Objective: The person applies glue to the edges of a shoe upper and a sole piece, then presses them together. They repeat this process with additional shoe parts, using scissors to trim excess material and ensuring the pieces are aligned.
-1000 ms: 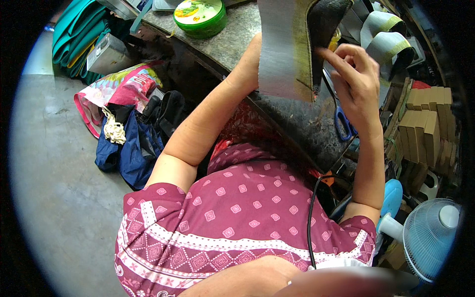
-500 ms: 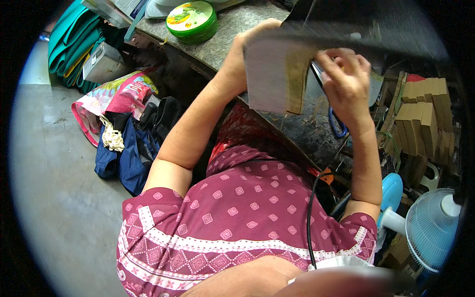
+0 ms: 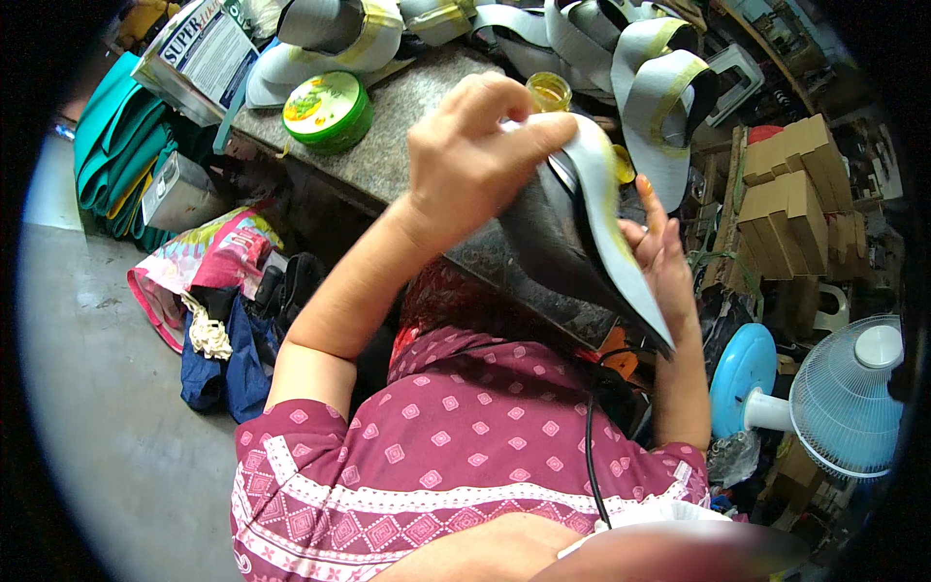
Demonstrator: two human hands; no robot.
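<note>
Sheet (image 3: 603,213) sits at 2 o'clock from mid-view, bent into a curve: one face grey-white with a yellowish band, the other black; lower end tapers to a point aimed toward 5 o'clock. You grasp its upper end in your left hand (image 3: 485,145), at 12 o'clock, thumb laid along it, fingers bent. Your right hand (image 3: 664,242) is between 2 and 3 o'clock, partly behind the sheet; index finger raised, the others loosely bent. Contact is hidden on that side, so you cannot tell whether it grips.

Tabletop (image 3: 388,126), speckled grey, lies beyond your forearms, from 11 toward 1 o'clock. On it you have: at 11 o'clock, a round green tub (image 3: 328,112) with pale lid; at 1 o'clock, a small yellow jar (image 3: 550,92), near the sheet's upper end; between 1 and 2 o'clock, curled strips (image 3: 640,107), grey-white with yellowish bands.

Surroundings: folded teal fabric (image 3: 112,145) at 10 o'clock; pink patterned fabric (image 3: 208,257) at 9; stacked cardboard boxes (image 3: 790,209) between 2 and 3; pale-blue fan (image 3: 844,388) between 3 and 4. Black cable (image 3: 589,441) runs down your maroon shirt (image 3: 465,417) at 5 o'clock.
</note>
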